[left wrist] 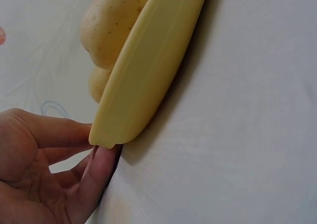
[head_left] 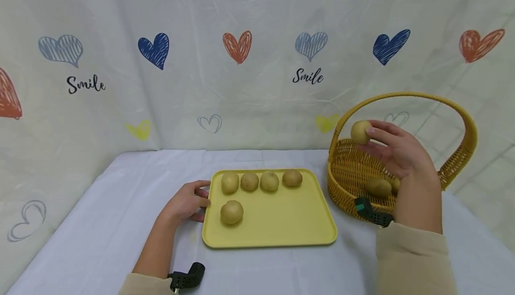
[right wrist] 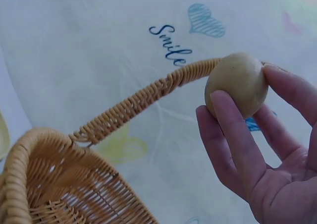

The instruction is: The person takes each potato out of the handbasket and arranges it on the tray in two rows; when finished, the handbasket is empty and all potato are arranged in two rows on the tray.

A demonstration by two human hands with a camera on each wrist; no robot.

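Note:
My right hand pinches a round, pale potato between thumb and fingertips, raised above the wicker basket. At the left side of the yellow tray, my left hand touches the rim with loosely bent, spread fingers. Several potatoes form a row along the tray's far side, the rightmost a browner potato. Nearer the front left of the tray lies a single potato. Inside the basket, a brownish potato shows, with another partly hidden by my right forearm.
The basket's tall arched handle rises around my right hand. A white cloth covers the table. Behind it hangs a pale backdrop printed with hearts and "Smile". Black straps with small devices circle both wrists.

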